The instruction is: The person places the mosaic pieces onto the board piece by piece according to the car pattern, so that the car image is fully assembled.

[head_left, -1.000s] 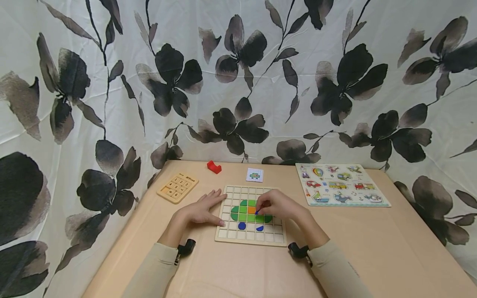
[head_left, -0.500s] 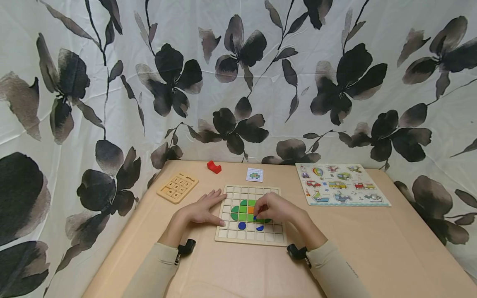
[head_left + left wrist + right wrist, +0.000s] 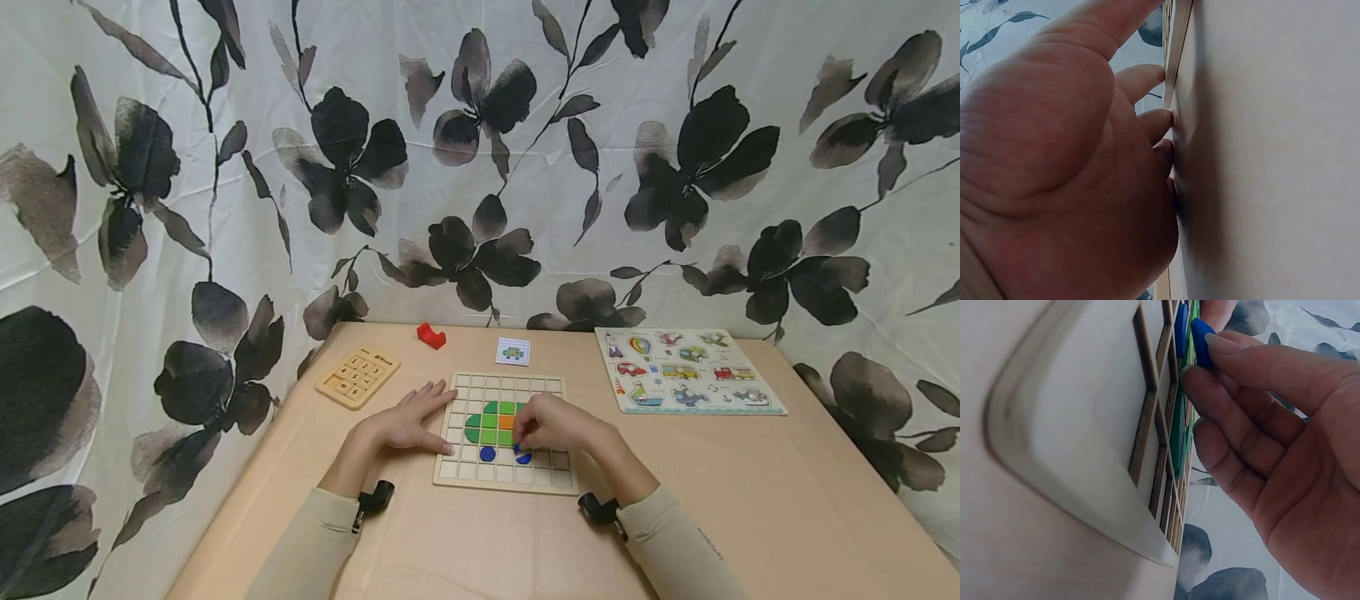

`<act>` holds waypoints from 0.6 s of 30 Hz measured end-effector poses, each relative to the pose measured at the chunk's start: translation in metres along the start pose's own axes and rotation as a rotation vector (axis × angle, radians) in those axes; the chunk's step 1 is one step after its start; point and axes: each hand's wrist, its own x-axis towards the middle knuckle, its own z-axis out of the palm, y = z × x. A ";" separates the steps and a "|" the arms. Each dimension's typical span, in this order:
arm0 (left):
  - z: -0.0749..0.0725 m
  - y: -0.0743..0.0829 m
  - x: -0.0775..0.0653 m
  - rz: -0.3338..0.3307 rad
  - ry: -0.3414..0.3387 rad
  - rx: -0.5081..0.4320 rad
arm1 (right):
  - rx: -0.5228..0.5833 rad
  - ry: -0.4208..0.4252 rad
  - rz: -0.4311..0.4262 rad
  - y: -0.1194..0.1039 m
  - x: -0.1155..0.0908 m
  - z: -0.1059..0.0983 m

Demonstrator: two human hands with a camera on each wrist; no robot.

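Observation:
A wooden grid board (image 3: 467, 481) lies on the table, its cells partly filled with green tiles (image 3: 488, 437) and an orange tile (image 3: 507, 422). Below the green ones sit a blue round tile (image 3: 487, 454) and a blue half-round tile (image 3: 523, 459). My right hand (image 3: 558, 425) pinches a small blue tile (image 3: 1200, 342) between thumb and fingers, low over the board just above the half-round one. The tile's full outline is hidden by the fingers. With fingers spread, my left hand (image 3: 405, 422) rests at the board's left edge, thumb and fingertips touching it.
Behind the board lies a small pattern card (image 3: 513, 352). A red block (image 3: 431, 336) and a wooden number puzzle (image 3: 358, 377) are at the back left. A picture puzzle board (image 3: 690, 372) occupies the back right. A floral cloth (image 3: 480, 167) hangs behind the table.
My right hand has shifted slightly toward me with the blue tile, from over the green tiles to close by the blue half-round one. The left hand stays in place.

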 end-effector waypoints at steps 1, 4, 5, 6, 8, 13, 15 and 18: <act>0.000 0.000 0.000 -0.001 0.000 0.003 | -0.002 -0.002 0.001 0.000 0.000 0.000; 0.000 -0.001 0.000 -0.006 -0.003 0.006 | -0.003 -0.011 0.001 -0.002 0.000 0.001; 0.000 -0.001 0.000 -0.008 -0.005 0.008 | -0.002 -0.013 0.002 -0.002 0.000 0.001; -0.001 0.000 0.000 -0.005 -0.004 0.005 | 0.000 -0.015 0.004 -0.003 -0.001 0.001; -0.001 0.000 0.000 -0.002 -0.004 0.003 | 0.002 -0.021 0.005 -0.004 -0.001 0.001; 0.000 0.000 0.000 0.001 -0.002 0.003 | 0.006 -0.031 0.015 -0.005 -0.001 0.001; 0.000 -0.001 0.001 0.002 -0.002 0.002 | 0.009 -0.035 0.021 -0.005 -0.002 0.001; 0.000 -0.001 0.001 0.005 0.001 -0.001 | 0.012 -0.043 0.029 -0.006 -0.002 0.001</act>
